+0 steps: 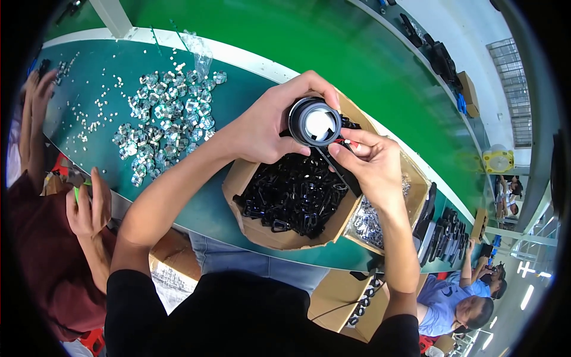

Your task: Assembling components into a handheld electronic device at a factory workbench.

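My left hand (270, 125) is closed around a short black cylinder (293, 122) with a bright white round inside facing up. It is held above an open cardboard box (241, 217) of shiny black plastic parts (282, 202). At the cylinder's right rim, my right hand (377, 166) pinches a thin black part (340, 169) that slants down over the box. A bit of red shows between those fingers; the exact kind of the part is hard to make out.
Many clear, silvery small parts (169, 113) lie heaped on the green table (232, 65) at left, with scattered white bits. Right of the box stands a smaller carton of small metallic pieces (364, 226), then black parts (446, 238). A co-worker's hand (89, 208) is at left.
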Motion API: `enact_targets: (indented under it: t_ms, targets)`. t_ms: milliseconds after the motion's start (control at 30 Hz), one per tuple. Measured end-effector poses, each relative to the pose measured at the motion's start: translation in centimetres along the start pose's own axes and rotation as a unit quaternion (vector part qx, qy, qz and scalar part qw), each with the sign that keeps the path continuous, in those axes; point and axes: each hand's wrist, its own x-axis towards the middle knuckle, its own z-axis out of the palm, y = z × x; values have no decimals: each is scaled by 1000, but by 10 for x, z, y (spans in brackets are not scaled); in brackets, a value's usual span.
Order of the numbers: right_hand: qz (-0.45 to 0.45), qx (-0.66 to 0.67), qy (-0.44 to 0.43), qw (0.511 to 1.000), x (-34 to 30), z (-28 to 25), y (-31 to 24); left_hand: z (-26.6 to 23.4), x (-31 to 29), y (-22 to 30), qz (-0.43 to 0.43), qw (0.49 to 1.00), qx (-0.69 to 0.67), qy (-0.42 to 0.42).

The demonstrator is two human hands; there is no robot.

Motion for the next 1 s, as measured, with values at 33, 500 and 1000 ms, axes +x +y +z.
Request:
enact_targets:
  t_ms: [33,500,1000]
  targets:
    - [-6,-7,3,1000,0,-1,1,0,1,-1,1,1000,0,-1]
    - [-3,-19,197,980,136,-157,14,-1,2,5,105,970,210,68]
    - [-114,-433,281,849,-6,-231,32,-5,-7,6,92,931,348,51]
